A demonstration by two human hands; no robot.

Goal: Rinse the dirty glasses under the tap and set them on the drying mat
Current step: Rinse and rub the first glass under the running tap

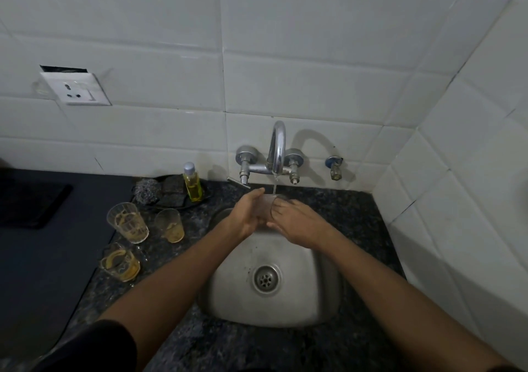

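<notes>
Early stage: both hands, left (248,214) and right (294,223), grip one glass (267,206) under tap (277,149) stream over sink (320,300); three dirty glasses (128,223) wait on worktop (328,203), none on mat (28,200).

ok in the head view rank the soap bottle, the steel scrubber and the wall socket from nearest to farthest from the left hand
1. soap bottle: just left of the left hand, at the back of the counter.
2. steel scrubber: further left, beside the bottle.
3. wall socket: far left, up on the tiled wall.
</notes>
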